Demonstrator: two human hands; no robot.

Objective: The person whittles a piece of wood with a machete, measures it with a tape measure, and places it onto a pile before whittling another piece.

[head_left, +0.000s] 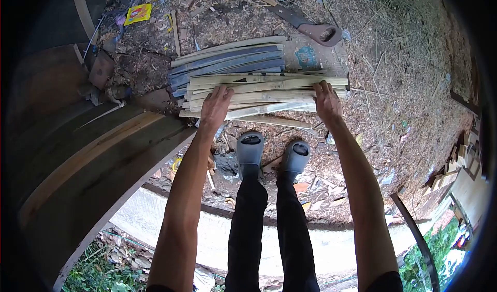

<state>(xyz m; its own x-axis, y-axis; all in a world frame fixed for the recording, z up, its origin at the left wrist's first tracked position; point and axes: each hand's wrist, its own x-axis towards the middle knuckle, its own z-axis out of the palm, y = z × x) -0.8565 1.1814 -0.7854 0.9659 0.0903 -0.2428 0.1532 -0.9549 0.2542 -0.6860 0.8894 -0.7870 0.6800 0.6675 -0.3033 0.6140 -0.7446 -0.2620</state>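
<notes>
A bundle of pale wooden strips (269,87) lies crosswise on the ground in front of my feet. My left hand (215,105) rests at its left part, fingers curled over the strips. Near the right end, my right hand (327,101) has its fingers bent over the strips in the same way. Both thumbs are hidden or hard to make out. Just beyond the pale strips, and partly under them, is a stack of blue-grey strips (228,63).
A handsaw (321,33) lies beyond the strips at the right. Wooden boards (103,152) stand along the left side. My grey shoes (250,149) are on ground littered with wood chips. A yellow packet (138,14) lies at the upper left, and cut wood pieces (450,170) at the far right.
</notes>
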